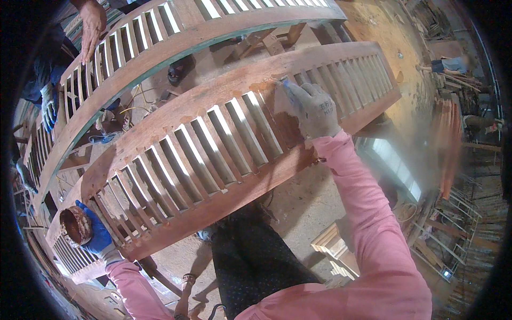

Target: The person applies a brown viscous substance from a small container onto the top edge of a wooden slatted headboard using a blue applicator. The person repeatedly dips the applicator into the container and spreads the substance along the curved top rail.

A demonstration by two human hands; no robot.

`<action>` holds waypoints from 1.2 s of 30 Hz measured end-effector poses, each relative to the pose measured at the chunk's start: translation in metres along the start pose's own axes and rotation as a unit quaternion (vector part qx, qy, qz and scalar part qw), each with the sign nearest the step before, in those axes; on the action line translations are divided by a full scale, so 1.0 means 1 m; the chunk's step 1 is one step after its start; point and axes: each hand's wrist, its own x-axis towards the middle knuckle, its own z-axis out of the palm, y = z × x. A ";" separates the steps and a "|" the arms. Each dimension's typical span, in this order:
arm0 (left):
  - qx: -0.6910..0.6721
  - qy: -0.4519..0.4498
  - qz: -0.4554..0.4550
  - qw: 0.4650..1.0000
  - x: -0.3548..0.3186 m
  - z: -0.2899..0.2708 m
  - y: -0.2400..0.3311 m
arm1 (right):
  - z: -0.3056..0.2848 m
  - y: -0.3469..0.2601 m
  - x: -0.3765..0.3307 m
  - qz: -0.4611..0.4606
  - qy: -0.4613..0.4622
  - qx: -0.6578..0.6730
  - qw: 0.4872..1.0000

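- While the left hand (98,234), in a blue-coated glove, holds a round container (85,226) at the lower left, the right hand (316,106), in a greyish glove, reaches across to the upper middle.
- The left hand's grip is closed around the container's side; its open mouth shows a brown inside, and its rim looks crusted.
- The right hand is bent, fingertips down on the wood, with blue showing along them; whether they pinch a small tool cannot be told.
- Under both hands, a long reddish-brown slatted panel (261,176) runs diagonally from lower left to upper right, its row of slats set between two broad rails.
- Just beside the right fingertips, an orange-brown patch (264,85) marks the panel's upper rail.
- The container is at the panel's left end, well apart from the patch.
- Beyond lies a second slatted panel (197,34) with a greenish edge; at its left are a co-worker's bare hand (93,26) and, lower, a gloved hand (48,109).
- Pink sleeves (368,202) cover the wearer's arms, above a dark speckled garment (256,266).
- On the dusty floor (298,208), pale wooden mouldings (336,248) lie near the right forearm.
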 end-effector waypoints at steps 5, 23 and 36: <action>-0.033 0.022 -0.023 0.999 -0.009 0.016 0.002 | -0.003 -0.012 -0.008 -0.026 -0.012 -0.019 0.999; -0.231 -0.143 -0.105 0.957 0.032 -0.076 -0.002 | 0.009 -0.009 0.016 -0.014 0.031 0.032 0.999; -0.205 -0.107 -0.104 0.967 0.029 -0.062 0.005 | 0.004 -0.007 0.005 0.049 0.008 0.000 0.999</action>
